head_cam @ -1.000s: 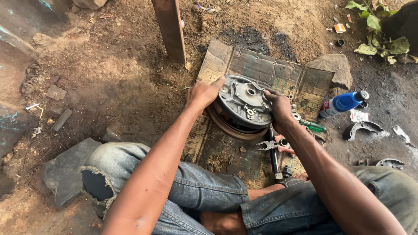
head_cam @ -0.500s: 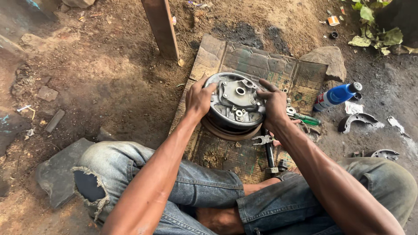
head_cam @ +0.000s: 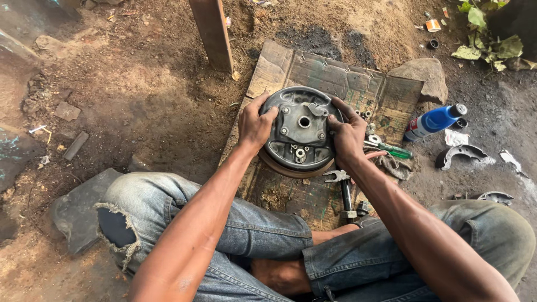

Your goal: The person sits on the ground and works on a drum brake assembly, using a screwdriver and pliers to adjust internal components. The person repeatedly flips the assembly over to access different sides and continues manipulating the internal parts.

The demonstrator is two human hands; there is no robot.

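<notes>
A round grey metal brake plate [head_cam: 299,131] with a centre hole and small fittings sits on a rusty drum on a flattened piece of cardboard [head_cam: 335,75] on the dirt ground. My left hand [head_cam: 254,126] grips its left rim. On the right rim my right hand [head_cam: 348,134] holds it, fingers over the top edge. The plate's flat face is turned up toward me. I sit cross-legged in torn blue jeans just behind it.
A blue spray can [head_cam: 433,121] lies to the right, near a curved brake shoe [head_cam: 460,154]. A green-handled screwdriver [head_cam: 391,150] and a wrench [head_cam: 342,187] lie beside my right hand. A wooden post [head_cam: 212,33] stands at the back, a flat stone [head_cam: 422,75] at right.
The plate was tilted between my hands and has been laid flat on the drum. Both hands stayed on its rim; the view moved closer.
</notes>
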